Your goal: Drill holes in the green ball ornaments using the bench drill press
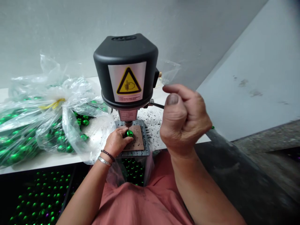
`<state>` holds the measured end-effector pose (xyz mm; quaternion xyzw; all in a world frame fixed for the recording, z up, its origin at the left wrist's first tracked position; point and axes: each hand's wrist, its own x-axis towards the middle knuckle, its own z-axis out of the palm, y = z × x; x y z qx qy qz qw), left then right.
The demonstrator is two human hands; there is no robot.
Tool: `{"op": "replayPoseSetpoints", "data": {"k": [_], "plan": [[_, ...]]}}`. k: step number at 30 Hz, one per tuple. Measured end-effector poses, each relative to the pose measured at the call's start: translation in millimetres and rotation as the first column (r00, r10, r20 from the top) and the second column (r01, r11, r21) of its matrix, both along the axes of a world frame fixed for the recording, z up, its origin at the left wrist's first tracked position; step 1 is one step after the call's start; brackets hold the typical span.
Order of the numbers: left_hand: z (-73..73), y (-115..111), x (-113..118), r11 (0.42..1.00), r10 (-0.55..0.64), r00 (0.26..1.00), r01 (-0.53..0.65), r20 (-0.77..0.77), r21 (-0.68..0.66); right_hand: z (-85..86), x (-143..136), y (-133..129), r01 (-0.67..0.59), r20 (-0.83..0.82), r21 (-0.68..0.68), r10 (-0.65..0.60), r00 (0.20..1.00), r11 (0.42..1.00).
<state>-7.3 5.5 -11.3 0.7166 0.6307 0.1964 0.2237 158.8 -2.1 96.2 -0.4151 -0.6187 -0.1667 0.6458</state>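
A black drill press (126, 53) with a yellow hand-warning label stands on the white table. Below its chuck, a shiny green ball (129, 133) sits on a brown board (138, 142) over the grey metal base. The fingers and thumb of my left hand (117, 140) grip the ball from the left, and the thin drill bit is right at its top. To the right of the machine, my right hand (184, 120) is closed around the end of the black feed lever (157, 105); the lever's tip is hidden in the fist.
Clear plastic bags (53, 115) of green balls, one tied with yellow string, cover the table (47, 162) at left. Dark shavings lie around the base. More green balls show below the table edge, and a grey wall stands behind.
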Motion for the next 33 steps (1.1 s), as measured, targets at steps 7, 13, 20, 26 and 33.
{"op": "replayPoseSetpoints", "data": {"k": [7,13,20,26,33], "plan": [[-2.0,1,0,1.0,0.008,1.0,-0.008,-0.027,-0.003,-25.3,3,-9,0.035,0.063,0.028,-0.037,0.997,0.999],[1.4,0,1,1.0,-0.006,0.998,0.005,-0.056,-0.016,-33.2,1,-11,0.093,0.049,-0.022,-0.091,0.995,0.995],[3.1,-3,2,1.0,-0.004,1.0,0.003,-0.024,-0.018,-45.6,-3,-13,0.064,-0.016,-0.02,-0.065,0.998,0.998],[3.4,-4,3,1.0,-0.001,1.0,0.001,0.001,-0.024,-52.3,-5,-13,0.057,-0.039,-0.008,-0.057,0.998,0.998],[6.2,-6,4,0.999,0.017,1.0,-0.017,-0.018,-0.029,-67.5,-5,-16,0.022,-0.021,-0.062,-0.023,1.0,0.998]]}}
